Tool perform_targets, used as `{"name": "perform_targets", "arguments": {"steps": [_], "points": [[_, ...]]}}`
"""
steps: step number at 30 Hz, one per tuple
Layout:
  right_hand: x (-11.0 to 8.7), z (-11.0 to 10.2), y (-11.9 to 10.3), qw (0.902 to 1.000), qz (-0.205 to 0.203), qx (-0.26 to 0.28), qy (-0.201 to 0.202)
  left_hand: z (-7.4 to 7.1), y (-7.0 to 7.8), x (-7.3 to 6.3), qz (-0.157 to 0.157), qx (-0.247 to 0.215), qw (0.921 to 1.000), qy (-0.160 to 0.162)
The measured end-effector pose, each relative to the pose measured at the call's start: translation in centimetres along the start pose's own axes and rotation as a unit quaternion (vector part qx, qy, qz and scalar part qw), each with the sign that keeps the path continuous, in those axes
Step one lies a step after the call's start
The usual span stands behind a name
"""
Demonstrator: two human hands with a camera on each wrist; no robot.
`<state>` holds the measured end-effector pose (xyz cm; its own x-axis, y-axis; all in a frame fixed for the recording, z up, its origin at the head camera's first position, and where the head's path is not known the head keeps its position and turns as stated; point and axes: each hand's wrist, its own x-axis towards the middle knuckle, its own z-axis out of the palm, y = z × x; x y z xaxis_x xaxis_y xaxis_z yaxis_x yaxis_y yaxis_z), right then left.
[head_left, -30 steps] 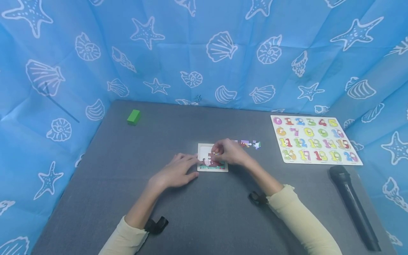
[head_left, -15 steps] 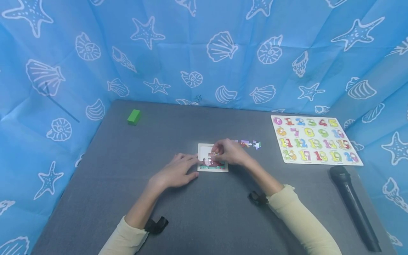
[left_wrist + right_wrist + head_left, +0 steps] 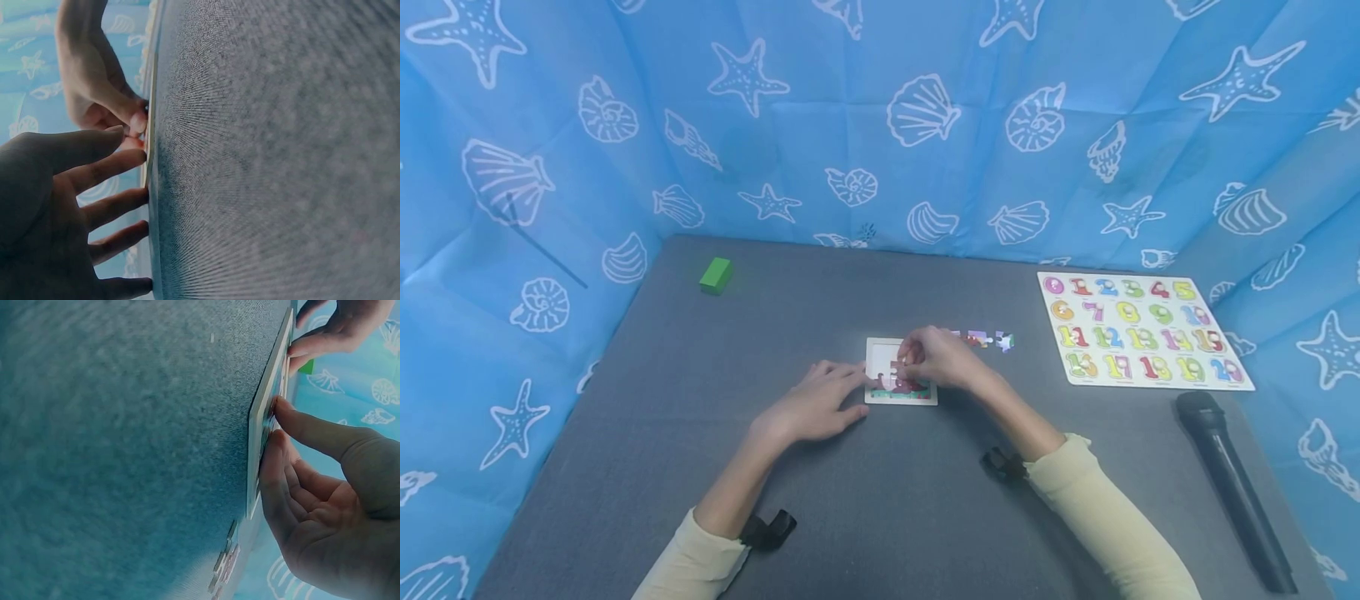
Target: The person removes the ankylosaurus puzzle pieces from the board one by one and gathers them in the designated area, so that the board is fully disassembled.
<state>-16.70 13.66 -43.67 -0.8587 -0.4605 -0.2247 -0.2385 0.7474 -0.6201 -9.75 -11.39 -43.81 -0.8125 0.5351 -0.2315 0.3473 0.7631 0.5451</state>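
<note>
Puzzle frame (image 3: pixel 882 355), one, flat on the grey table (image 3: pixel 880 508). Left hand (image 3: pixel 820 402): fingers spread, touching the frame's left edge. Right hand (image 3: pixel 943 358): pinching one puzzle piece (image 3: pixel 896 366) within it. To its right, at least three loose pieces (image 3: pixel 977 339); farther off, one number board (image 3: pixel 1150 333).

The head view is bright; the wrist views dimmer, perhaps blurred.

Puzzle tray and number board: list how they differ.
Size: the puzzle tray is small; the number board is much larger.
Fill: the puzzle tray shows bare white at its upper left; the number board has four rows of colorful numbers.
Contact: the left hand and right hand are at the puzzle tray; neither touches the number board.
Shared: both have pale borders.
</note>
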Motion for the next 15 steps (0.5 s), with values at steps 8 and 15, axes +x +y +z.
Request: {"name": "perform_targets", "arguments": {"steps": [8, 15], "points": [[0.19, 0.11, 0.4, 0.9999, 0.01, 0.006, -0.005, -0.11, 0.07, -0.13, 0.001, -0.002, 1.0, 0.0], [0.22, 0.08, 0.47, 0.9998, 0.011, 0.012, -0.009, -0.16, 0.08, -0.15, 0.002, -0.002, 1.0, 0.0]]}}
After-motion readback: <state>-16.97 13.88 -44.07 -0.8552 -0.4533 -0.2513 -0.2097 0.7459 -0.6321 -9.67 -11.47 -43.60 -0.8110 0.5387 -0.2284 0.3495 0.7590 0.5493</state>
